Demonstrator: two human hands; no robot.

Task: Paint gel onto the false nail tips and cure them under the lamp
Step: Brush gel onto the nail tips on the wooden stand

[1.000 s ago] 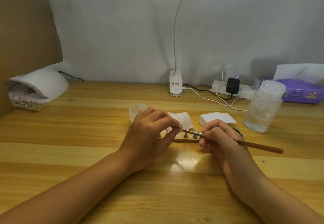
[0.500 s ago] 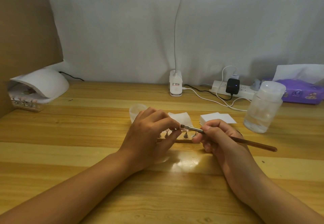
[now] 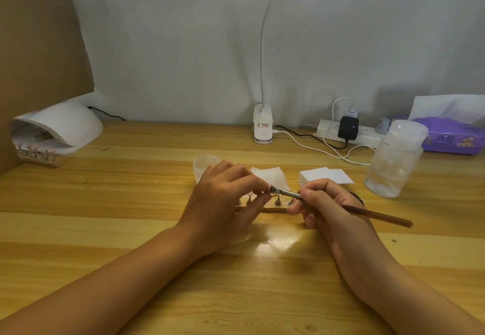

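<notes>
Much of the holder strip (image 3: 275,210) is being hidden behind both hands, so only a few false nail tips (image 3: 277,201) on their pegs are being shown between them, too small to be made out clearly. The left hand (image 3: 223,201) is being held palm down over the strip with its fingers curled, thumb and forefinger being pinched together at the bristles; what is being pinched seems to be one false nail tip, though it is being covered almost wholly by the fingertips. The brush (image 3: 367,212) is being gripped like a pen by the right hand (image 3: 325,206), its fingers being curled round the metal ferrule and its brown handle being pointed out to the right, low over the surface (image 3: 131,229). A small clear cup (image 3: 206,163) is being half hidden behind the left hand, its contents not being discernible. A clear capped bottle (image 3: 393,159), holding clear liquid, is being left standing at the right. At the far left, another rack of tips (image 3: 39,155) is being kept at the mouth of the white curing lamp (image 3: 65,127), partly cut off by a brown board (image 3: 39,33).
</notes>
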